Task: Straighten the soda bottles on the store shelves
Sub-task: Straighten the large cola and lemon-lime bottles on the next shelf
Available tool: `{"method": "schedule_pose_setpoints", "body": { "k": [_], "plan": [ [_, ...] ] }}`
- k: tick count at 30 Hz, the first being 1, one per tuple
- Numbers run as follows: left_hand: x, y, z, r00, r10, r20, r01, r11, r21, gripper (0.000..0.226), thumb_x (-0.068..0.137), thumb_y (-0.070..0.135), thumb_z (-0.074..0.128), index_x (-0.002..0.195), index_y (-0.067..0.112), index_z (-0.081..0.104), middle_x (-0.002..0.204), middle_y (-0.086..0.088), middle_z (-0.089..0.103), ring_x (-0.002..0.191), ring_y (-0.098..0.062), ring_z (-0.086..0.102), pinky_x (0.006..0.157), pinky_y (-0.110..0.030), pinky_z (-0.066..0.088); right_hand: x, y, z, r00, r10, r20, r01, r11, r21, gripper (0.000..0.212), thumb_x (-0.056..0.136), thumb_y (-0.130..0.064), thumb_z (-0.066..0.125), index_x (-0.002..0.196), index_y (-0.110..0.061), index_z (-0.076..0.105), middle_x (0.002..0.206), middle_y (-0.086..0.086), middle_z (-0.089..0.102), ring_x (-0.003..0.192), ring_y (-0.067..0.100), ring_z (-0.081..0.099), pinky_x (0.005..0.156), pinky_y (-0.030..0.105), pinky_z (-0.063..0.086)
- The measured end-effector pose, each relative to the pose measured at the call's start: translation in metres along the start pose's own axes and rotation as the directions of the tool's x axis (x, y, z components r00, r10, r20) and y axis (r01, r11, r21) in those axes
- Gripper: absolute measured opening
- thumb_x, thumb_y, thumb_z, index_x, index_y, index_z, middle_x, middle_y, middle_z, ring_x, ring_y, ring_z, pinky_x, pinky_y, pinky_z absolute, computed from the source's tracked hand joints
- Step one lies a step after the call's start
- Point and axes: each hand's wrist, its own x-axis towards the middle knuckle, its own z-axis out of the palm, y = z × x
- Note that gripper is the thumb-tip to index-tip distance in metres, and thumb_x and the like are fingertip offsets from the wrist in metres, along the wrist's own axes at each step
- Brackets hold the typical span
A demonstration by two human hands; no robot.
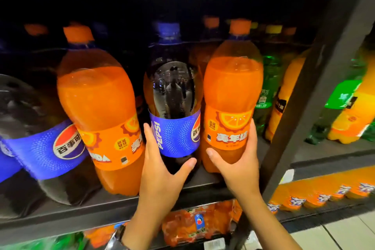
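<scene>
Shelf point(113, 207) is maybe half sorted: I've got the left hand point(162, 170) wrapped round the cola bottle point(174, 107), right hand point(239, 160) round the orange bottle point(231, 97), both at the front edge, upright. Leaning orange bottle point(101, 111) and leaning cola bottle point(30, 138) left; back rows too dark, can't tell.

Cola bottle point(174, 107), blue label: "PEPSI" printed vertically. Cola bottle at left point(40, 142): round logo with "百事可". Right orange soda bottle point(231, 107): "美年达". Left orange soda bottle point(101, 111): letters "DA" visible.
</scene>
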Motion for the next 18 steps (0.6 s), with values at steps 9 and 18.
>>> {"method": "schedule_pose_setpoints", "body": {
  "k": [9,18],
  "plan": [
    [0.001,0.033,0.009,0.974,0.109,-0.197,-0.027,0.925,0.378,0.121,0.061,0.047,0.083,0.151,0.022,0.006,0.15,-0.005,0.022,0.137,-0.026,0.023,0.108,-0.05,0.037,-0.01,-0.005,0.002,0.994,0.088,-0.068,-0.096,0.989,-0.116,0.117,0.048,-0.075,0.071,0.142,-0.047,0.008,0.143,-0.016,0.027,0.127,-0.001,0.029,0.094,0.024,0.038],
    [-0.013,0.017,-0.002,0.995,0.072,-0.063,-0.068,0.996,0.061,0.101,0.085,0.026,0.07,0.149,0.042,-0.007,0.158,0.02,0.005,0.144,0.003,0.008,0.106,-0.004,0.02,-0.011,-0.009,0.005,0.995,0.101,-0.026,-0.104,0.982,-0.16,0.117,0.058,-0.064,0.069,0.15,-0.032,0.005,0.153,-0.006,0.022,0.141,0.017,0.024,0.108,0.033,0.03]
  ]
}}
